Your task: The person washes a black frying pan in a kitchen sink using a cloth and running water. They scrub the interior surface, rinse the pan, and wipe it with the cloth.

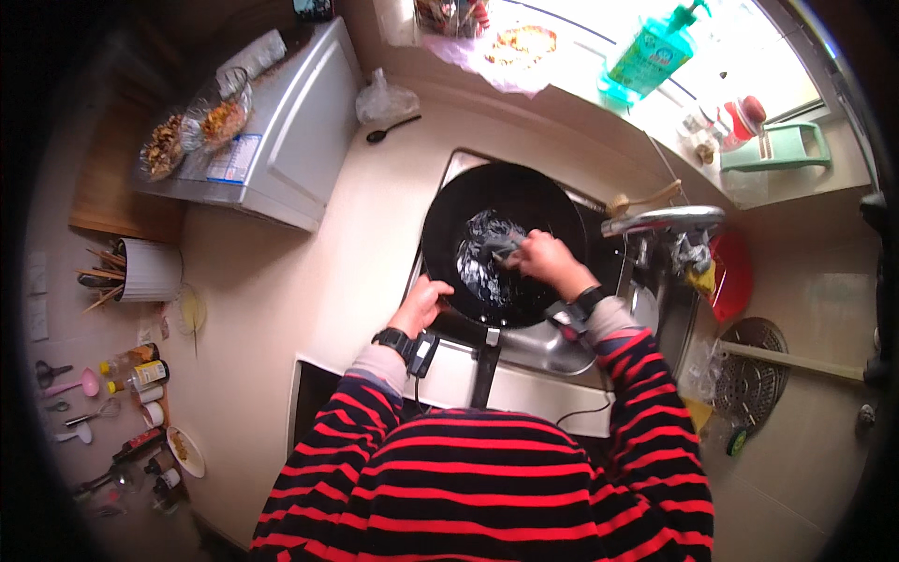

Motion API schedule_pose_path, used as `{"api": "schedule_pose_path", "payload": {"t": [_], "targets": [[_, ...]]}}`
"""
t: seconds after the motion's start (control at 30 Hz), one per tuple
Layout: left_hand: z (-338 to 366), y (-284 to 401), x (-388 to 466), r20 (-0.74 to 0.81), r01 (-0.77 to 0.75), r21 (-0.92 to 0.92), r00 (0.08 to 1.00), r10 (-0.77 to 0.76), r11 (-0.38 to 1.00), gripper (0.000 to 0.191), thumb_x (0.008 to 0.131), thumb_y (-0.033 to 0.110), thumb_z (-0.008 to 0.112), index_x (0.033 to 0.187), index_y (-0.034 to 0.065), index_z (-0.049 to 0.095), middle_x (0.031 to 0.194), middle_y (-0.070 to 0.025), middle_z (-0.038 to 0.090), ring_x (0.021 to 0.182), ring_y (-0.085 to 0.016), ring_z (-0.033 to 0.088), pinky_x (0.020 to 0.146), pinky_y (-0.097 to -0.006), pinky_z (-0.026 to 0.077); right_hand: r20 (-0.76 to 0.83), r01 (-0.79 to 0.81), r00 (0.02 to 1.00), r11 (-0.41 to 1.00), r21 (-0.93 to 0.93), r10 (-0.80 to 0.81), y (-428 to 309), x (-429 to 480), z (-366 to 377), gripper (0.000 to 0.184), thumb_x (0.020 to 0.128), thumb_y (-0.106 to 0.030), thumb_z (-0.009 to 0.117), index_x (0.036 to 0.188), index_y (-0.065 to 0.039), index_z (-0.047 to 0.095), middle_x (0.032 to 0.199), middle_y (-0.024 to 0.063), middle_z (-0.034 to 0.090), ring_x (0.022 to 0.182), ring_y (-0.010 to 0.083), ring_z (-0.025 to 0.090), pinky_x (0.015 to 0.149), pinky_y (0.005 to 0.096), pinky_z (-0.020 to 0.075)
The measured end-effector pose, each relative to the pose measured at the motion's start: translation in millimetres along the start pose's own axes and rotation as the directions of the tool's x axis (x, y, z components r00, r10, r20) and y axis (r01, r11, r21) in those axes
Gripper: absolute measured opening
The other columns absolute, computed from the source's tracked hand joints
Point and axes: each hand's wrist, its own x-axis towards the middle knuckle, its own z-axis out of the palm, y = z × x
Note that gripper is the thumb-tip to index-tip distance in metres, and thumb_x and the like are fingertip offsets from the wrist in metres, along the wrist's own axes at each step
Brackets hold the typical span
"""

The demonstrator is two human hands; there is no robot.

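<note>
A black wok sits over the stainless-steel sink, its dark handle pointing towards my body. Shiny water covers part of the wok's bottom. My left hand grips the near-left rim, thumb on top. Inside the wok, my right hand holds a grey cloth or scrubber against the bottom; motion blur hides exactly what it is. Each wrist wears a black strap with a small device.
A metal faucet juts in right of the wok, near a wooden-handled brush and red basin. A black spoon and plastic bag lie behind left. A green soap bottle stands on the sill. Left is a chopstick holder.
</note>
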Motion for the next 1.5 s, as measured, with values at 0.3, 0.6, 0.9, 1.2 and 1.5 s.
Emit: {"api": "schedule_pose_path", "payload": {"t": [0.3,0.6,0.9,1.2,1.5], "targets": [[10.8,5.4,-9.2,-0.002,-0.017,-0.001,1.000,0.017,1.000,0.040,0.091,0.027,0.059,0.124,0.0069,0.049,0.118,-0.0071,0.057,0.107,-0.023,0.056,0.087,-0.0430,0.047,0.350,0.256,0.890,0.956,0.144,-0.291,34.3,-63.1,-1.0,0.023,0.075,-0.014,0.067,0.097,-0.009,0.068,0.108,0.0159,0.055,0.099,0.0335,0.057,0.087,0.0381,0.0465],[2.2,2.4,-4.3,-0.045,-0.149,-0.248,0.989,0.143,0.957,0.068,0.093,0.061,0.033,0.135,0.0077,0.041,0.135,-0.0079,0.047,0.124,-0.023,0.043,0.103,-0.0397,0.035,-0.026,0.524,0.811,0.707,0.475,-0.584,-82.9,-11.1,44.7,0.016,0.074,-0.008,0.067,0.089,-0.004,0.063,0.094,0.0168,0.055,0.084,0.0345,0.058,0.074,0.0388,0.0489],[-1.2,-4.3,11.4,-0.093,-0.216,0.190,0.967,0.237,0.958,0.039,0.088,0.014,0.053,0.124,-0.0019,0.050,0.116,-0.0117,0.059,0.104,-0.021,0.055,0.092,-0.0321,0.042,-0.444,0.246,0.880,0.961,0.124,-0.168,-104.2,116.9,-28.4,0.025,0.077,-0.035,0.065,0.083,-0.012,0.061,0.081,0.0121,0.059,0.076,0.0334,0.061,0.066,0.0419,0.0514],[2.5,5.1,2.8,-0.119,-0.151,0.317,0.973,0.198,0.936,0.038,0.079,0.004,0.049,0.117,-0.0022,0.055,0.107,-0.0108,0.062,0.097,-0.023,0.059,0.085,-0.0338,0.046,-0.354,-0.470,0.787,0.863,0.185,0.505,31.3,95.4,-62.0,0.030,0.079,-0.041,0.057,0.100,-0.025,0.070,0.100,0.0120,0.067,0.094,0.0313,0.064,0.079,0.0427,0.0511],[-1.7,-1.2,9.6,-0.103,-0.179,0.283,0.971,0.216,0.942,0.032,0.081,0.007,0.050,0.112,0.0028,0.057,0.096,-0.0086,0.064,0.081,-0.021,0.064,0.064,-0.0333,0.054,-0.122,-0.576,0.816,0.812,-0.094,0.565,45.4,-9.2,6.3,0.022,0.083,-0.023,0.054,0.085,-0.009,0.072,0.087,0.0145,0.069,0.083,0.0301,0.068,0.069,0.0398,0.0550]]}}
